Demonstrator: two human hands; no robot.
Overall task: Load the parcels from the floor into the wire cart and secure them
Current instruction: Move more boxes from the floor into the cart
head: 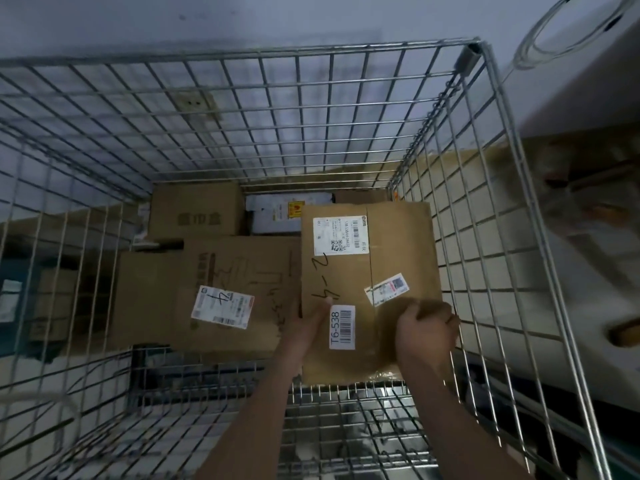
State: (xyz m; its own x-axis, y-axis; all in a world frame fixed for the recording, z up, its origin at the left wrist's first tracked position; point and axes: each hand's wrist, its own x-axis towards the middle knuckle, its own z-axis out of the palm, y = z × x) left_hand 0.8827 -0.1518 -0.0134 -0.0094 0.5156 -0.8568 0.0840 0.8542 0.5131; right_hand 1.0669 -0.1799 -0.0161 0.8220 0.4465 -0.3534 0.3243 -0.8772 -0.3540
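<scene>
A: Four parcels at least lie in the cart (491, 188). Top box (367, 271), centre right of frame, both hands on its near end. Long box (214, 289) left of it, small box (195, 211) and grey parcel (277, 216) behind, toward upper centre.

B: Grip state?

A: Left hand (310, 323) at the near left edge, thumb flat on the top face by the T6-538 label (342, 327); the other fingers are hidden below the edge, so it looks like a pinch on that edge. Right hand (427, 336) curled round the near right corner. Both hold the top box, neither is slack.

B: Seating of the box?

A: Cannot tell whether it rests fully. Far end sits against or over the grey parcel; near end overhangs the wire floor, lower centre.

B: Risks from here?

A: 1) Release with the near end unsupported: box tips toward the camera, or slides off the long box. 2) Right fingers lie close to the right mesh wall, so pushing the box right could trap them. 3) Weight on the grey parcel may crush it if that one is soft; judgement only. 4) Stack uneven, so parcels could shift when the cart rolls. No strap or cover seen; securing judged not yet done
</scene>
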